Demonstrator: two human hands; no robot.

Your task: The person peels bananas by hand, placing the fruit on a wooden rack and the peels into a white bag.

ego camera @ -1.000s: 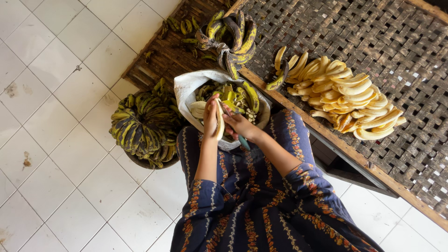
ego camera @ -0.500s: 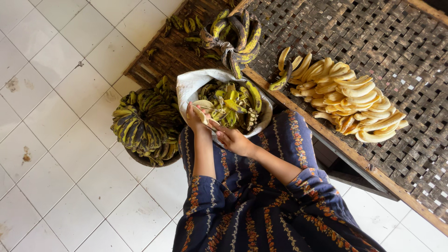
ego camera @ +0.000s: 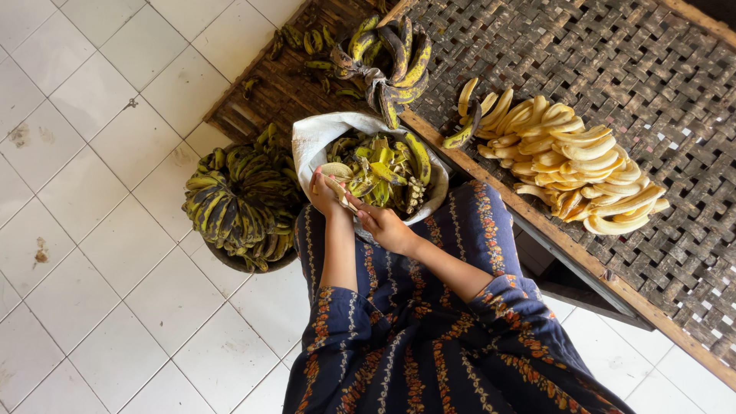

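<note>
1. banana (ego camera: 337, 170), pale and partly peeled, sits in the left hand (ego camera: 326, 193) just over the near-left rim of the white sack (ego camera: 310, 142).
2. left hand fingers (ego camera: 316, 181) are curled and clamped around the banana's lower end.
3. right hand (ego camera: 383, 226) is just beside the left hand, on the near side of the white sack; its fingers (ego camera: 360, 212) are pinched together on something thin at the banana's base, too small to tell what.
4. white sack rests at the person's knees, its mouth rolled open and filled with green-yellow banana peels (ego camera: 383, 172).
5. left of the white sack stands a dark basket (ego camera: 230, 262) heaped with unpeeled, black-spotted bananas (ego camera: 238, 203).
6. beyond the white sack, a bunch of dark bananas (ego camera: 387, 57) lies on a low woven mat (ego camera: 268, 92).
7. right of the white sack, the woven counter (ego camera: 613, 69) carries a pile of peeled bananas (ego camera: 571, 165), pale yellow and lying close together.
8. person's patterned blue dress (ego camera: 429, 345) covers the lap on the near side of the white sack, over a white tiled floor (ego camera: 92, 268).
</note>
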